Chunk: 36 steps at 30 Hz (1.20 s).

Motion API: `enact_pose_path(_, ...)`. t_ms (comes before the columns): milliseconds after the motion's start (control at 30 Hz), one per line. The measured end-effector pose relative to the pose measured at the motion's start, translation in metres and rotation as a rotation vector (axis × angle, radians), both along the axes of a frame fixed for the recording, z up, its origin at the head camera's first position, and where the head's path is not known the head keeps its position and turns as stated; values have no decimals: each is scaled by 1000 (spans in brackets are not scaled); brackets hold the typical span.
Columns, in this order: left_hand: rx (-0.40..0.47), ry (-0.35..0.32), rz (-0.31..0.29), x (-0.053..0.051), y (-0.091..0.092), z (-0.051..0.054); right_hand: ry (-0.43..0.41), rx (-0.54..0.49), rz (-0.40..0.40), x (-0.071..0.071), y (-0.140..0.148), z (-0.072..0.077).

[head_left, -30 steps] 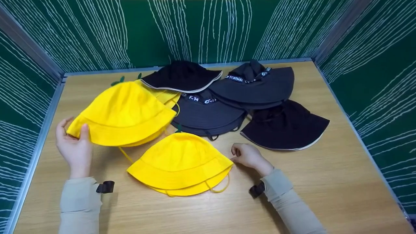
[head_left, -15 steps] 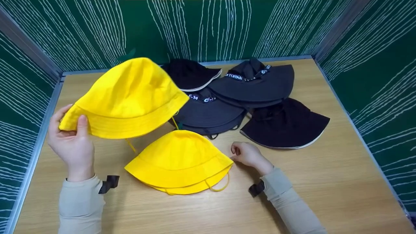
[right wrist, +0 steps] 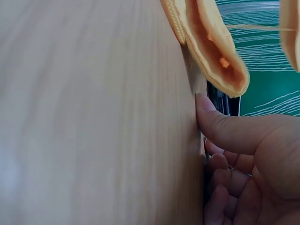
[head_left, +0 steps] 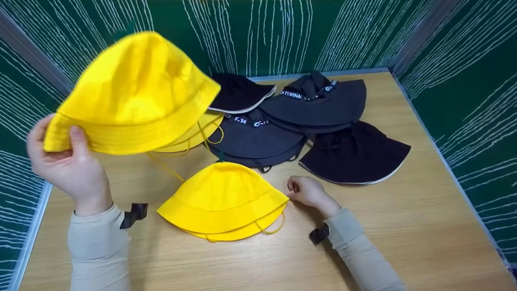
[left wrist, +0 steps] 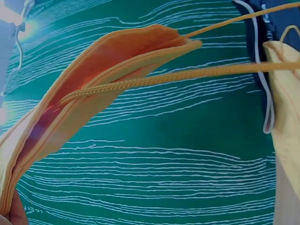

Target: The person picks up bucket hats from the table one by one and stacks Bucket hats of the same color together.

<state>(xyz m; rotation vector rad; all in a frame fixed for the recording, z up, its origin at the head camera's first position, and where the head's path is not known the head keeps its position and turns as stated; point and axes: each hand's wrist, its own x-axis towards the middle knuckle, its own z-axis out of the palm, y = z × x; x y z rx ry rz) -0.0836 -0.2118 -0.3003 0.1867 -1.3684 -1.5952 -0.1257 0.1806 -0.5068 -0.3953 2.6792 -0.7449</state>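
A yellow bucket hat (head_left: 133,93) hangs raised at the left, its brim pinched between the thumb and fingers of my left hand (head_left: 68,169). In the left wrist view this hat (left wrist: 112,65) appears edge-on, with a cord trailing to the right. Another folded yellow bucket hat (head_left: 220,198) lies on the table at centre front. Beside its right brim tip my right hand (head_left: 309,192) rests on the table, fingers loosely curled. The right wrist view puts my right thumb (right wrist: 234,131) close to that hat (right wrist: 220,47), a small gap between them.
Behind lie a partly hidden yellow hat (head_left: 202,129), two dark grey lettered hats (head_left: 258,141) (head_left: 323,105) and two black hats with pale edging (head_left: 242,93) (head_left: 357,155). Green walls (head_left: 343,32) with white lines enclose the wooden table (head_left: 282,262).
My left hand has lifted the yellow bucket hat off the table, up and to the left, uncovering the yellow hat behind. The right hand has stayed in place.
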Motion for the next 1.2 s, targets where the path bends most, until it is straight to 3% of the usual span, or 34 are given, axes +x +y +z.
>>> enact_pose_path(100, -6, 46, 15, -1, 3, 10, 6, 1, 0, 0, 0, 0)
enact_pose_path(233, 34, 134, -11, -1, 7, 19, 37, 2, 8, 1, -2, 0)
enact_pose_path(433, 127, 250, -148, 11, 19, 20, 12, -24, 42, -1, -1, 1)
enact_pose_path(533, 182, 279, -230, 16, 27, 12, -58, -142, 96, -7, 6, 7)
enact_pose_path(600, 208, 265, -269, 20, 32, 2, -101, -244, 124, -12, 13, 15)
enact_pose_path(667, 237, 234, -297, 24, 37, -9, -110, -351, 99, -16, 18, 26)
enact_pose_path(733, 238, 178, -320, 29, 40, -21, -87, -467, 9, -20, 20, 40)
enact_pose_path(867, 228, 62, -354, 35, 42, -41, -20, -785, -249, -25, 11, 70)
enact_pose_path(933, 224, 12, -358, 36, 42, -48, 9, -905, -285, -25, 2, 83)
enact_pose_path(1033, 241, -37, -380, 38, 42, -56, 35, -925, -228, -26, -14, 96)
enact_pose_path(1200, 272, -69, -454, 39, 50, -63, 5, -842, -104, -36, -29, 100)
